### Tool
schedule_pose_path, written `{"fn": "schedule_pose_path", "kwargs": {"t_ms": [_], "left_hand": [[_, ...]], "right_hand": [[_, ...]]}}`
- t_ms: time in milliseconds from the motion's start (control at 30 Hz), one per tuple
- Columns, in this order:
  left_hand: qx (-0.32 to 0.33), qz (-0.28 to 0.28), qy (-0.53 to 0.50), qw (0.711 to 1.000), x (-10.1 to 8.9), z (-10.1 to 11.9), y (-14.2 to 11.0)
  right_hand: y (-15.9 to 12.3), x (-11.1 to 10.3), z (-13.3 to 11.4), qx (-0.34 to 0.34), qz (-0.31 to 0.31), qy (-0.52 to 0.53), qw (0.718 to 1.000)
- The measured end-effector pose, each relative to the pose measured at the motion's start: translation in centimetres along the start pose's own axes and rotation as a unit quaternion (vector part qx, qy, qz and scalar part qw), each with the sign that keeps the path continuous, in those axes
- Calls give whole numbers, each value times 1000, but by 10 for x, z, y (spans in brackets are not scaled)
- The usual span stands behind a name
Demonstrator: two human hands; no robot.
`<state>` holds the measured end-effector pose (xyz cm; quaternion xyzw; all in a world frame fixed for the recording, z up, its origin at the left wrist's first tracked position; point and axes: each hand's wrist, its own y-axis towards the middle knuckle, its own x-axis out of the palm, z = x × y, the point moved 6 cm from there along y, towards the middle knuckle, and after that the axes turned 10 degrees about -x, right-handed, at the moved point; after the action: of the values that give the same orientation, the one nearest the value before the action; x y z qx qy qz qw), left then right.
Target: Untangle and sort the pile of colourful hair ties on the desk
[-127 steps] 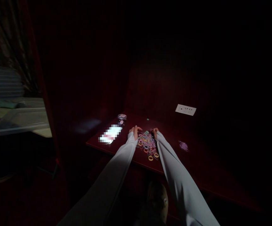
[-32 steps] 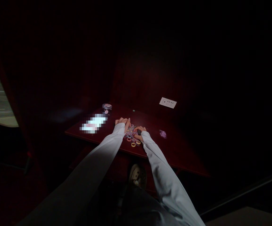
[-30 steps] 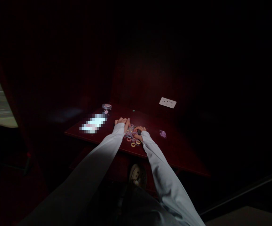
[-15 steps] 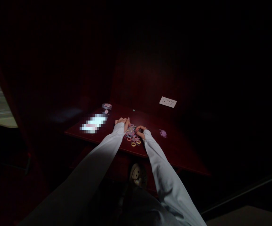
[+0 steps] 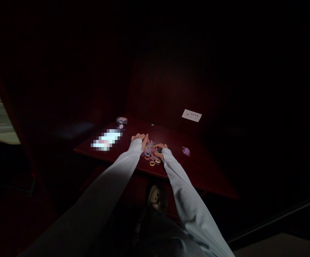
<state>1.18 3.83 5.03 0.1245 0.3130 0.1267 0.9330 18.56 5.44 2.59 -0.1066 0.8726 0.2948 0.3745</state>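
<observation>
The left hand (image 5: 139,140) and right hand (image 5: 159,150) sit apart on either side of a heap of small multicoloured elastic hair ties (image 5: 151,155), near the middle of the frame, fingertips at its edges; whether either pinches a band is too small to tell. The heap lies on a dark red desk (image 5: 198,171), with a clear jar (image 5: 121,123) toward its far left corner and a lilac cluster of bands (image 5: 186,151) to the right.

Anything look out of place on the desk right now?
Yes: a small lilac clump of elastic bands lies apart from the main multicolored pile of bands, and a lone green speck sits near the back of the dark red table.
</observation>
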Motion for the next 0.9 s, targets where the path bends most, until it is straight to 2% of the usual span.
{"fn": "schedule_pose_path", "kwargs": {"t_ms": [300,633,900], "left_hand": [[-3,-1,-4,1000,0,-1,1],[56,-21,62,996,11,3,-1],[115,-56,73,989,19,4,-5]], "right_hand": [[-2,-2,3,11,32,2,999],[1,-4,13,35,75,80,993],[-2,-5,14,89,76,151,982]]}}
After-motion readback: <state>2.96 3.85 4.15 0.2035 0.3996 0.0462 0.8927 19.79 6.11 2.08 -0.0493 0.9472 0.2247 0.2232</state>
